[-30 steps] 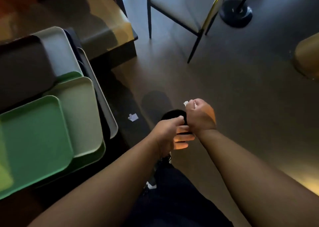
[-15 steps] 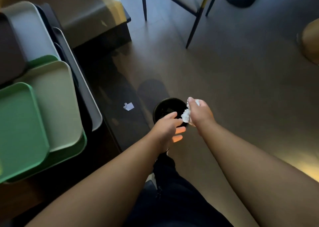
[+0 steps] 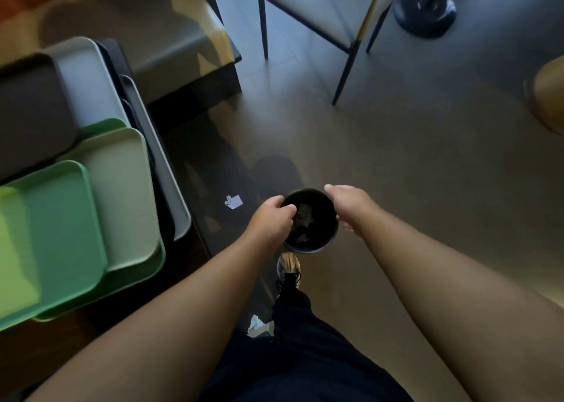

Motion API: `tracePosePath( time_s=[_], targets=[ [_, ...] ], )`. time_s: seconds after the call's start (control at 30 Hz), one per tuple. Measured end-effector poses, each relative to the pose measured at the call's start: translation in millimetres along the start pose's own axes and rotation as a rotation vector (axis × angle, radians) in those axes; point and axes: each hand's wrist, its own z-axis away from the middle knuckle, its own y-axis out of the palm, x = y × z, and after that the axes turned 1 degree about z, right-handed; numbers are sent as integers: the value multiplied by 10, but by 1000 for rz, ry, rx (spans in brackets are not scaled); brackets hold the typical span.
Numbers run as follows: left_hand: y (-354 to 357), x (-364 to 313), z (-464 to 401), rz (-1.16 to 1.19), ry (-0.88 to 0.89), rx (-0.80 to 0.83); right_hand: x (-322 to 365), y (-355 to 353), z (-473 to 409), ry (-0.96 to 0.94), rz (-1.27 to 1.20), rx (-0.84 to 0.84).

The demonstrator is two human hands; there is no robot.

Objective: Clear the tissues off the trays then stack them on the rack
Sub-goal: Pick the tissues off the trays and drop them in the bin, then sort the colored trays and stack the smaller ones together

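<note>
Item: bin (image 3: 309, 221), small, round, dark, standing on the floor (image 3: 427, 163) at centre frame. Crumpled tissues (image 3: 303, 218) lie inside it, dim but discernible.

Item: left hand (image 3: 273, 218), at the bin's 9 o'clock rim. Fingers (image 3: 288, 210) curled inward over the rim's edge; whether they pinch anything cannot be told.

Item: right hand (image 3: 348, 201), at the bin's 2 o'clock side, over the rim. Fingers relaxed and loosely spread, holding nothing visible.

Item: trays (image 3: 119, 194), overlapping in a loose pile on the desk (image 3: 171, 44) at 9 to 10 o'clock of frame. Uppermost near the left edge, a bright green tray (image 3: 52, 233); a pale green tray (image 3: 122, 197) partly beneath it; a dark grey tray (image 3: 30, 111) and a light grey tray (image 3: 88, 81) farther back. No tissue seen on their visible surfaces.

Item: paper scrap (image 3: 233, 201), white, on the floor at the bin's 9 o'clock, apart from it, beside the desk's edge.

Item: second white scrap (image 3: 256, 325) on the floor at 6 o'clock, next to the person's dark trouser leg (image 3: 305, 356).

Item: shoe (image 3: 288, 269), just below the bin.

Item: chair (image 3: 320, 4), at 12 o'clock.

Item: round stand base (image 3: 424, 12), at 1 o'clock.
</note>
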Motion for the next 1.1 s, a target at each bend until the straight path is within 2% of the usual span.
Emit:
tracePosePath(
  time_s=[0.2, 0.33, 0.53, 0.67, 0.73, 0.9, 1.0, 1.1],
  targets=[
    [-491, -458, 341, 45, 334, -190, 814, 332, 306, -263, 40, 76],
    [-972, -575, 546, 106, 436, -356, 1333, 802, 568, -411, 98, 187],
    [-1403, -399, 696, 99, 453, -578, 1654, 1404, 820, -444, 108, 306],
    [-1700, -255, 703, 97, 377, -672, 1736, 1781, 886, -473, 224, 283],
    [-1849, -187, 695, 87, 283, -646, 1757, 1920, 951, -489, 318, 247],
    [-2062, -22, 704, 44, 119, -451, 1753, 2130, 1034, -500, 443, 158],
    [-2138, -1, 721, 21, 114, -358, 1767, 2159, 998, -484, 448, 84],
    [-2212, -22, 745, -89, 181, -252, 1839, 2169, 959, -463, 406, 38]
  ],
)
